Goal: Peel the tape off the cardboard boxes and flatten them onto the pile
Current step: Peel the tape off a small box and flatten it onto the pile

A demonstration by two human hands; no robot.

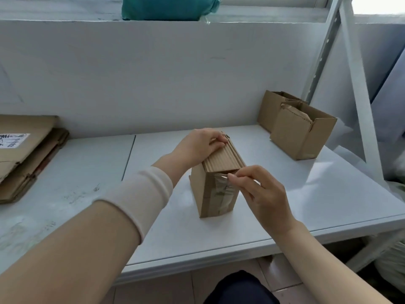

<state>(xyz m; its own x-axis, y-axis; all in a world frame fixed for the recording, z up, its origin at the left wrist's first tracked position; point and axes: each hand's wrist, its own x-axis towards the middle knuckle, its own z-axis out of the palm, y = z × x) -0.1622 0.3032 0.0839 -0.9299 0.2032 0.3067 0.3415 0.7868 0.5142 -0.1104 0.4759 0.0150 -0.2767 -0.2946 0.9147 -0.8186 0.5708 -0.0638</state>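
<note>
Head view, seemingly close, downward

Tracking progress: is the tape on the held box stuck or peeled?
Partly peeled: right hand pinches the tape at its lifted top end; the rest sticks to the box.

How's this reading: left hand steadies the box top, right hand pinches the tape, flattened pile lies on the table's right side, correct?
Wrong in one respect: the head view shows the flattened pile on the left side of the table; two open boxes stand on the right. Otherwise yes: left hand steadies the box top, right hand pinches the tape.
</note>
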